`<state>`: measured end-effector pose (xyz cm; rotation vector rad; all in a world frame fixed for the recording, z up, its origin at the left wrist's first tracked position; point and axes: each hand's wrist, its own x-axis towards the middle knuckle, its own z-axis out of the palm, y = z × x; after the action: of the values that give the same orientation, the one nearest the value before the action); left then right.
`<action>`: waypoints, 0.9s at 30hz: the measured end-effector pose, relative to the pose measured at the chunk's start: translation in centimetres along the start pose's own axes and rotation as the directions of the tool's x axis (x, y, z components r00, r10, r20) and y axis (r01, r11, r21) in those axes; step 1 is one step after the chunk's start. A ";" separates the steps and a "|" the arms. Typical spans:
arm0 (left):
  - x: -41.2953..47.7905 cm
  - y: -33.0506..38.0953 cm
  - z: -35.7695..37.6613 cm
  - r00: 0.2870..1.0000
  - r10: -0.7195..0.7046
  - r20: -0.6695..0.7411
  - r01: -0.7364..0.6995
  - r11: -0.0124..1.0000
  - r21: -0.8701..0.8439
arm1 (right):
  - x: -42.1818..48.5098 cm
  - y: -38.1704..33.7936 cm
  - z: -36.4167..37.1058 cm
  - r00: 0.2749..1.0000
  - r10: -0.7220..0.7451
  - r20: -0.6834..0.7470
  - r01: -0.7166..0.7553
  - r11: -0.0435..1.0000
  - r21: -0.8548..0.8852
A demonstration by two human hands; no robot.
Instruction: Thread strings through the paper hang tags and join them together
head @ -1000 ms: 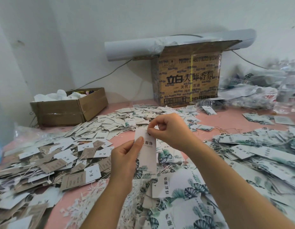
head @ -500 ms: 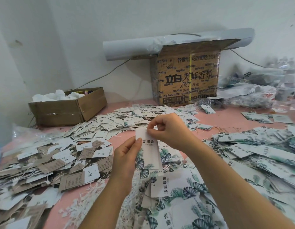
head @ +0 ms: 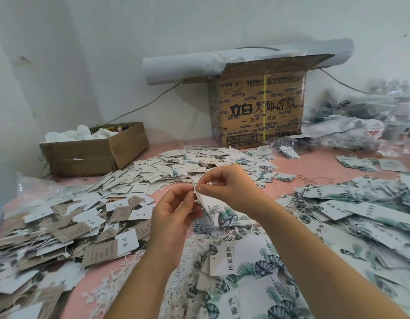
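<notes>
Head view, hang tag (head: 205,207) edge-on, pinched between left hand (head: 174,217), right hand (head: 231,187) fingers (head: 213,189)

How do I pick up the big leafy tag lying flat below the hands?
Pinch the leafy tag at its left short end, coming from the left. It lies flat on the pile of tags, and that end seems to stick out over the white strings, so it would probably lift easiest there.

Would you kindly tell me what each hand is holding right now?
Left hand: pinches the hang tag by its side.
Right hand: pinches the same tag's top end.
</notes>
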<state>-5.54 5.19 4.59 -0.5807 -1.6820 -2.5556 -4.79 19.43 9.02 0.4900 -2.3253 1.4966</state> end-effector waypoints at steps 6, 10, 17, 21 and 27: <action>-0.1 0.3 0.1 0.998 0.059 -0.004 -0.059 0.998 0.037 | 0.1 0.0 0.2 0.999 -0.020 0.040 0.018 0.998 0.056; -0.1 0.3 0.4 0.999 0.042 -0.034 -0.039 0.997 0.063 | 0.1 0.1 0.2 0.996 -0.018 0.084 0.017 1.000 0.011; 0.4 0.7 0.1 0.961 0.030 -0.275 -0.055 0.995 -0.083 | 0.1 0.7 -2.3 0.977 0.213 -0.030 -0.214 0.976 -0.028; 0.7 1.2 -0.3 0.947 0.000 -0.321 -0.105 0.946 -0.308 | 0.2 1.2 -3.1 0.947 0.294 -0.128 -0.288 0.956 0.059; 0.8 1.3 -0.7 0.939 -0.009 -0.345 -0.126 0.922 -0.367 | 0.3 1.6 -2.9 0.946 0.271 -0.177 -0.244 0.957 0.159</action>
<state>-6.24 4.17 5.76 -0.1703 -1.0457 -2.7552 -5.49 22.62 9.02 0.0620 -2.2071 1.7423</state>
